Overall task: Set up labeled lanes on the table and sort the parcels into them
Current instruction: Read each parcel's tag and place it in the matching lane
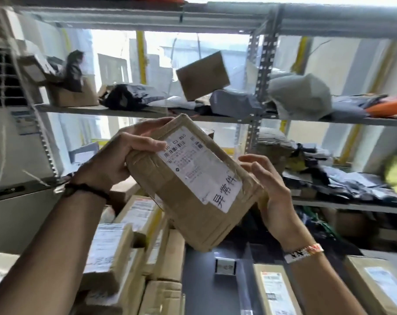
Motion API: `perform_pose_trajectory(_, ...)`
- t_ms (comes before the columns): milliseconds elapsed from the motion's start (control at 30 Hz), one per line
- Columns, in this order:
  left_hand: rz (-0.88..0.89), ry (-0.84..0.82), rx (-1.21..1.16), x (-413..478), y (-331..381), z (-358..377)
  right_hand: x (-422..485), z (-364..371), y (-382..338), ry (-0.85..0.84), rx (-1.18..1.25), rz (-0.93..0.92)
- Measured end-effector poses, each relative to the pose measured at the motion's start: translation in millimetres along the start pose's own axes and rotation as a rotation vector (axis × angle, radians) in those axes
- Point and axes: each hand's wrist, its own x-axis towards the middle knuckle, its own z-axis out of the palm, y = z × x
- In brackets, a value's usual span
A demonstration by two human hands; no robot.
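Head view: my left hand [115, 160] grips the top end of the taped brown cardboard parcel [181, 201], while my right hand [277, 196] cups its lower edge, fingers loose. I'm holding it raised and tilted, before the metal shelving [264, 64].

Metal shelf [134, 113] w/ cardboard box [74, 95] & grey poly bags [234, 103]; dark table [199, 287] below, boxes [109, 253] probably stacked left.

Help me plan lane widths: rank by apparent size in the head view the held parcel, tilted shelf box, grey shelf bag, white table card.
1. Held parcel, though nearest the camera.
2. Grey bag and tilted box: look alike, not ranked.
3. White card, smallest.
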Motion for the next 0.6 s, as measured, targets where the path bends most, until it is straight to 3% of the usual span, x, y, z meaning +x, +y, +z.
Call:
perform_pose_trajectory(100,-0.034,-0.139,0.036,32.2,-0.1,29.7,-8.5,-51.0,-15.4,-0.225,0.04,0.261)
perform_pose_trajectory(200,-0.045,-0.238,0.063,55.2,-1.5,64.8,-20.9,-74.3,-15.6,-0.331,0.073,0.296)
perform_pose_trajectory(267,-0.02,-0.173,0.098,66.9,-4.5,88.2,-30.5,-84.4,-7.3,-0.258,0.153,0.282)
perform_pose_trajectory(433,0.053,0.327,-0.017,70.3,-56.1,137.4,-55.0,-104.1,15.6,-0.071,0.313,0.217)
perform_pose_trajectory(500,0.028,0.315,-0.042,55.1,-96.2,164.5,-61.1,-109.8,21.6,-0.012,0.308,0.207)
perform_pose_trajectory(600,-0.002,0.147,-0.168,33.2,-147.8,205.5,-70.4,-119.9,30.6,0.053,0.245,0.24)
